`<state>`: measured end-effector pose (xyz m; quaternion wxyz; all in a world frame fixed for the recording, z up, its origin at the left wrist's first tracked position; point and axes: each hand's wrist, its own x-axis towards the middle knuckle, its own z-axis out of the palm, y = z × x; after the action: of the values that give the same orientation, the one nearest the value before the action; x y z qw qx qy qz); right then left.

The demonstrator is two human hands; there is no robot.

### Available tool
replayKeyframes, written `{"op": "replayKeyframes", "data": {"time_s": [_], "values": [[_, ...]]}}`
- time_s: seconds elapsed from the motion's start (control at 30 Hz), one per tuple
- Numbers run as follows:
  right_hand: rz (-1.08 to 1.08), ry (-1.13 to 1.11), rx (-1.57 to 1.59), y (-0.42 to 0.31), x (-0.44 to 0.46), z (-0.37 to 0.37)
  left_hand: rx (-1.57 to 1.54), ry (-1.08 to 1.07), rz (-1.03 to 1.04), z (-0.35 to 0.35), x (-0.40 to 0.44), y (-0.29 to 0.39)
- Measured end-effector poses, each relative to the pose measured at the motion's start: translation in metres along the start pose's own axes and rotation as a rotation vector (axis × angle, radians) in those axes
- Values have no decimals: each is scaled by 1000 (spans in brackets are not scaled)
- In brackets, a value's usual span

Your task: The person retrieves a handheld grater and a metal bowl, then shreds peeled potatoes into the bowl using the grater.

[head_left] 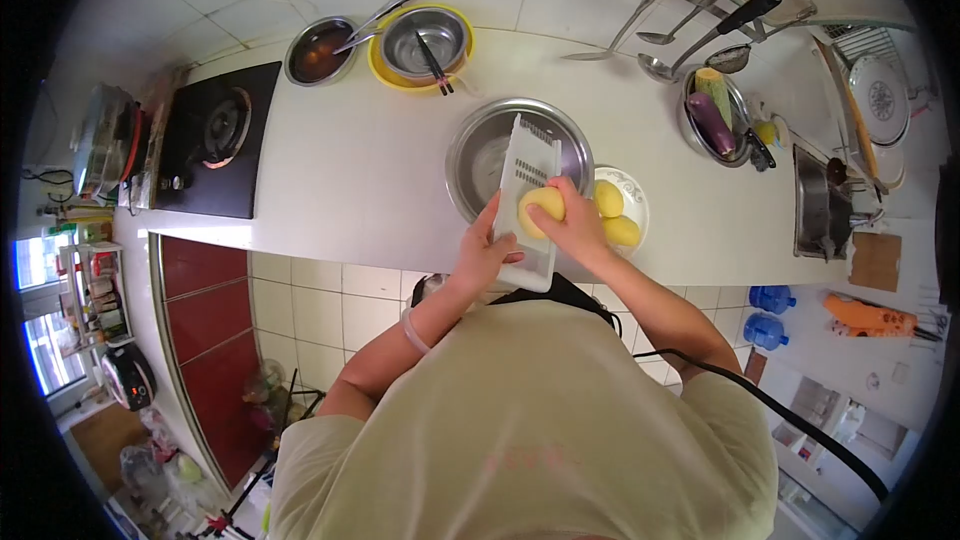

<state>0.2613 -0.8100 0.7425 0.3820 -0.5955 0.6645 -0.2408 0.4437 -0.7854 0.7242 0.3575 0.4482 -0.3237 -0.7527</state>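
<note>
My left hand (486,252) is closed around the lower side of a white grater (527,168), which leans at a tilt into a wide steel basin (463,163). In my right hand (578,225) is a peeled yellow potato (541,210), held against the grater's face below the slotted blades. To the right of that hand, two more peeled potatoes (620,231) lie on a white plate (636,190) with a patterned rim. The basin's bottom is partly hidden by the grater.
At the back stand a bowl of dark liquid (318,52) and a steel bowl (425,40) with chopsticks inside a yellow basin (384,69). A bowl with an eggplant (711,122) and a knife (760,148) sits right, near the sink (820,202). A stove (218,140) is left; ladles (655,67) hang above.
</note>
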Motion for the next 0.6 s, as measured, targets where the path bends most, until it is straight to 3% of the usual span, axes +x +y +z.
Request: {"op": "replayKeyframes", "data": {"time_s": [0.07, 0.13, 0.43, 0.57, 0.6], "values": [[-49, 43, -18, 8, 8, 3, 11, -45, 33, 0, -4, 7], [33, 178, 56, 16, 46, 3, 25, -53, 46, 0, -1, 4], [24, 186, -30, 2, 58, 14, 84, 7, 11, -3, -4, 20], [-34, 303, -86, 40, 79, 3, 87, -75, 32, 6, -12, 9], [84, 379, -43, 56, 100, -9, 78, -83, 26, 8, -15, 7]]}}
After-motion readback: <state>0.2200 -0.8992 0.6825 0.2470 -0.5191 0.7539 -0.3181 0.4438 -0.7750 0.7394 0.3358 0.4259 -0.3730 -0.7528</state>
